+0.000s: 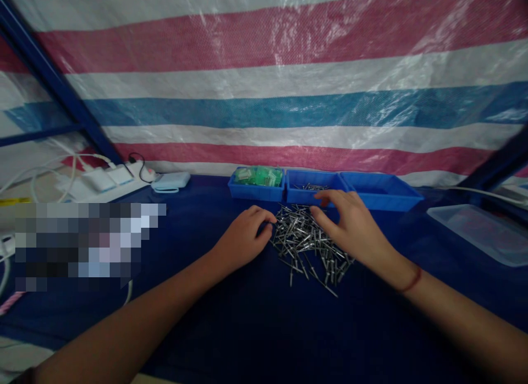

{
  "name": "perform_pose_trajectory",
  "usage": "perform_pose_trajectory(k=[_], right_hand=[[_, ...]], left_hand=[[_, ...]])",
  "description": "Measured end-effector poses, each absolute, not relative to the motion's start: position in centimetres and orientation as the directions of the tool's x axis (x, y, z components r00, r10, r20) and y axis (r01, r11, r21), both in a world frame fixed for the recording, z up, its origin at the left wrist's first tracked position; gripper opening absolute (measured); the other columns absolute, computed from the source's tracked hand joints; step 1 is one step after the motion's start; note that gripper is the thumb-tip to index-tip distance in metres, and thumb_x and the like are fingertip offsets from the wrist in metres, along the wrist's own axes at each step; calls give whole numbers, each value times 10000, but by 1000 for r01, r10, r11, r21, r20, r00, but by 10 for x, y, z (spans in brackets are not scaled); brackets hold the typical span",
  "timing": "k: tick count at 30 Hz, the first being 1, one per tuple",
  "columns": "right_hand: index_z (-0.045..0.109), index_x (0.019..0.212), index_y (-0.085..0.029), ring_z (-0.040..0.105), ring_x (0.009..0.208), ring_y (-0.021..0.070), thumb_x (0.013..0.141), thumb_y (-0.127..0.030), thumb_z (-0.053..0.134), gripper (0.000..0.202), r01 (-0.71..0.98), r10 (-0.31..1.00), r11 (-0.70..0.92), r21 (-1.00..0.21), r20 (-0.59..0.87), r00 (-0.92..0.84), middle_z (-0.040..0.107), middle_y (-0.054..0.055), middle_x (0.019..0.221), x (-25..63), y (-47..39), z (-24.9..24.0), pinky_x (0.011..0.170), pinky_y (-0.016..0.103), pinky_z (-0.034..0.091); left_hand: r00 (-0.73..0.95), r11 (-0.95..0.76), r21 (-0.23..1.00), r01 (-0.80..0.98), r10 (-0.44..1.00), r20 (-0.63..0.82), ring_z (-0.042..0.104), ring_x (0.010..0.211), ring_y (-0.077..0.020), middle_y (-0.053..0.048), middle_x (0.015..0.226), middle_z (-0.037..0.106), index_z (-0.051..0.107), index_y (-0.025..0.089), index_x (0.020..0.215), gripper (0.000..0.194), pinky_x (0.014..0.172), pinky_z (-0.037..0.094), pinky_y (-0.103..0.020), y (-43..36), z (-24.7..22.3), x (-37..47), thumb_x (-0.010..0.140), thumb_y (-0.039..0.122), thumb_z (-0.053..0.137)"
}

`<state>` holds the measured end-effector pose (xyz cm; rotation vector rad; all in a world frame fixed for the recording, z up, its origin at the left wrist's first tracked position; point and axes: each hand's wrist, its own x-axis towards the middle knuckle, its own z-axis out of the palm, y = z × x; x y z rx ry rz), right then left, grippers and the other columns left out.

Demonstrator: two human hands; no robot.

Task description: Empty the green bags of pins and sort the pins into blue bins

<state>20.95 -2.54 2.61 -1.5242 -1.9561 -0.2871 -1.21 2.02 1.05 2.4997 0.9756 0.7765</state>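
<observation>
A loose pile of silvery blind rivets [303, 232] lies on the dark blue tabletop. My left hand [246, 238] rests at the pile's left edge, fingers curled and thumb close to the index fingertip; whatever lies between the tips is too small to make out. Over the pile's right side hovers my right hand [355, 221], its thumb and fingers spread with nothing visible between them. Just behind that hand, a blue bin [299, 196] holds some more rivets, its front partly covered by the fingers.
Left of that bin, another blue bin [256, 193] contains green-and-clear packets [259, 176]. A third blue bin [381, 199] stands at right. A clear plastic lid or tray [482, 232] lies far right. A power strip [103, 183] with cables and a light-blue case [171, 181] sit at left. Striped sheeting [264, 109] hangs behind.
</observation>
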Motion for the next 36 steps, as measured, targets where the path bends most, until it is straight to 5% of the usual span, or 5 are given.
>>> perform_pose_trajectory(k=[6,14,27,36], right_hand=[[585,994,-169,569,840,223,831,-293,529,212,862,843,310,-401,536,-54,635,71,885,205,-53,21,725,378,456],[598,953,-170,566,867,210,829,-259,526,169,800,828,390,-456,554,-88,644,61,898,197,-56,20,771,377,448],[607,928,-191,564,871,160,881,-262,494,142,631,868,466,-620,459,-190,639,31,907,178,-73,31,788,335,438],[635,869,-214,575,806,139,889,-237,482,156,505,887,456,-733,420,-192,634,12,836,172,-79,32,742,308,442]], left_hand=[[641,-737,435,517,670,374,562,902,-172,-48,972,590,601,176,993,185,836,453,-352,22,15,-12,860,155,475],[709,-794,318,518,606,361,552,906,-180,-35,1009,597,645,223,979,159,832,441,-353,24,10,-5,883,282,533],[552,-649,685,330,721,418,572,743,-120,10,822,620,604,184,919,113,676,431,-246,-14,33,5,883,229,506],[555,-621,753,218,713,428,580,737,-117,9,816,629,622,188,939,117,683,450,-244,-23,33,7,834,211,576]])
